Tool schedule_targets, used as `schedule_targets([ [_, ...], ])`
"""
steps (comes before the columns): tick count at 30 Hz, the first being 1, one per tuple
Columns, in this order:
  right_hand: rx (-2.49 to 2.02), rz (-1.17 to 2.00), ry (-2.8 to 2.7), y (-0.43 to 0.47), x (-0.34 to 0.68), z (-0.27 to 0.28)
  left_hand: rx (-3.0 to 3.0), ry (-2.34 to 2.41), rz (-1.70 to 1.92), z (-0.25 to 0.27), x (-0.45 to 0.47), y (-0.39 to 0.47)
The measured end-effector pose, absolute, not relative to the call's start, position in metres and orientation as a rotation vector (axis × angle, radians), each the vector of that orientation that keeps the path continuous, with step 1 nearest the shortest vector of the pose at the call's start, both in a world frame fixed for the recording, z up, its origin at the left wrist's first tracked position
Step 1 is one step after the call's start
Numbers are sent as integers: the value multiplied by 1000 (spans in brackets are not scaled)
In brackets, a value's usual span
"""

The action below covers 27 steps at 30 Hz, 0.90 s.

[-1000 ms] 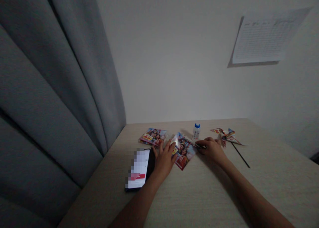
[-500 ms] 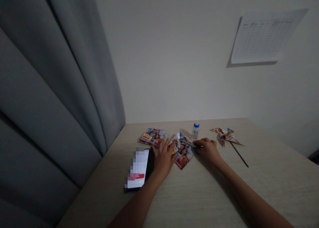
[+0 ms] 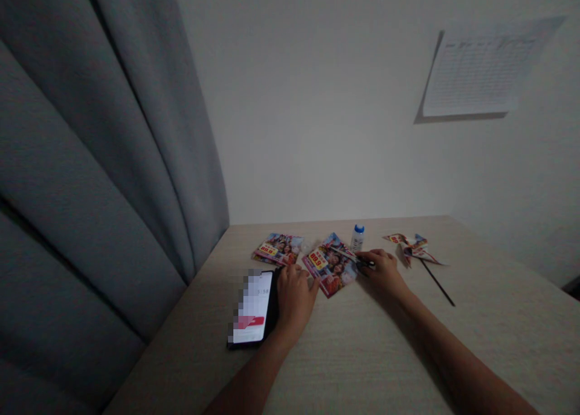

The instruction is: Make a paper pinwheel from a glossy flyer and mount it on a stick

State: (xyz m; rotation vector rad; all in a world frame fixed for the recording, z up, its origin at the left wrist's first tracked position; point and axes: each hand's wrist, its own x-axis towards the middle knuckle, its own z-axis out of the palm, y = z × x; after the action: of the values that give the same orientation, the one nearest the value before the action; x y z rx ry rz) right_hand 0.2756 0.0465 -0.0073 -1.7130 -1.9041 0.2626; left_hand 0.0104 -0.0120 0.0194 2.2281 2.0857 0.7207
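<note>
Gap between forearms [image 3: 432, 318], bottle [image 3: 357, 240] upright behind scissors [image 3: 351, 256]

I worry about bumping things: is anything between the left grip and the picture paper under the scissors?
Nothing visible: the left grip is close beside the picture paper, by its near edge. The scissors are over its far side.

Gray curtain [image 3: 136, 131], well left of the left hand [image 3: 295, 297]; smartphone [image 3: 250, 306], screen lit, just left of that hand; lined white sheet [image 3: 478, 73], on the wall [image 3: 317, 113] beyond and above the right hand [image 3: 383, 274].
</note>
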Motion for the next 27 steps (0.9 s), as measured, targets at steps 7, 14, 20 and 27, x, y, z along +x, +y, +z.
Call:
schedule_targets([
  [7,-1576,244,-1883,51,284,-10,2206,1932,881,9,11,-9],
  [14,-1526,258,-1828,54,286,-16,1813,1672,1312,5,12,1],
  [20,-1506,267,-1797,55,285,-18,1117,1302,1195,7,16,2],
  [27,-1529,278,-1798,53,282,-15,1020,1248,1039,9,18,-5],
])
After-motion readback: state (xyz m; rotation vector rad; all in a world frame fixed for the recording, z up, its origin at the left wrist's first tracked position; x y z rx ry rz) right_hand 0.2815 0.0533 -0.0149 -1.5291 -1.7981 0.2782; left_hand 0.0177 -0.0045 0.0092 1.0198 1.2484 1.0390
